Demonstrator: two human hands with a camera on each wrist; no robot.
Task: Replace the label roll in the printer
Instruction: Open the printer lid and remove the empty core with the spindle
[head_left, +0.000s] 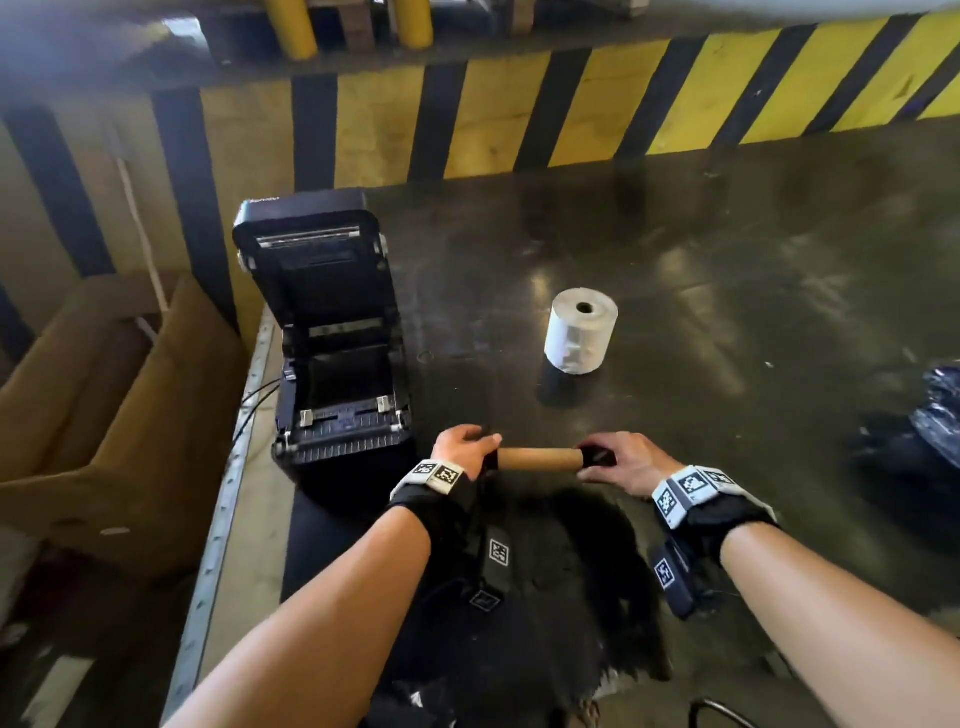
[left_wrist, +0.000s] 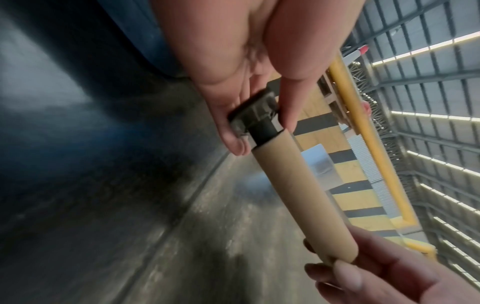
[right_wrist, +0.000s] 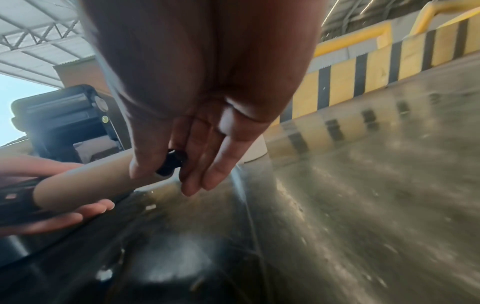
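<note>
Both hands hold an empty brown cardboard core (head_left: 540, 459) (left_wrist: 298, 193) (right_wrist: 85, 181) level above the dark table, on a black spindle. My left hand (head_left: 465, 449) (left_wrist: 249, 125) pinches the spindle's black end cap (left_wrist: 253, 112). My right hand (head_left: 618, 460) (right_wrist: 166, 166) pinches the other black end (right_wrist: 171, 162). The black label printer (head_left: 337, 332) (right_wrist: 64, 121) stands to the left with its lid up and its roll bay bare. A full white label roll (head_left: 581, 331) stands on end behind the hands.
A yellow-and-black striped barrier (head_left: 571, 114) runs along the table's far edge. Brown cardboard boxes (head_left: 104, 415) sit off the table's left side. Crumpled black plastic (head_left: 935, 415) lies at the right edge. Cables (head_left: 249, 410) trail from the printer's left.
</note>
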